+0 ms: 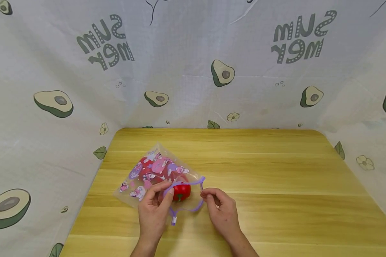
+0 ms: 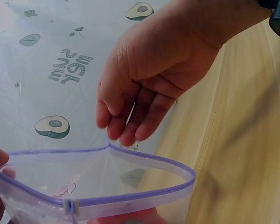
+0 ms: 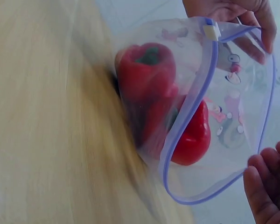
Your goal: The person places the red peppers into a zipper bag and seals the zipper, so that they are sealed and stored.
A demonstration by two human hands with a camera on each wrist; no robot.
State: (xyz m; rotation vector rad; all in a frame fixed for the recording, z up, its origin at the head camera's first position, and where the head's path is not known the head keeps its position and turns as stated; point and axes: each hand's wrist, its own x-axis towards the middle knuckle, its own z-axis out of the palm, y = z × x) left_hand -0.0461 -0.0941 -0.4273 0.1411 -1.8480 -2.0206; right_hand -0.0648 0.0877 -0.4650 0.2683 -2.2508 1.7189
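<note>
A clear zip bag (image 1: 133, 184) with pink and purple cartoon prints lies on the left of the table, its purple-edged mouth spread wide towards the right. Red bell peppers are inside; one red bell pepper (image 1: 183, 191) shows its green stem at the mouth, and others show through the film. My left hand (image 1: 152, 214) pinches the near side of the rim between thumb and fingers. At the opposite side of the rim, my right hand (image 1: 223, 212) pinches the edge with its fingertips. The zip slider (image 3: 211, 32) sits at one corner of the mouth, beside my left hand.
The wooden table (image 1: 276, 185) extends to the right and behind the bag. A whitish cloth (image 1: 186, 43) printed with avocados and lettering hangs around its back and sides.
</note>
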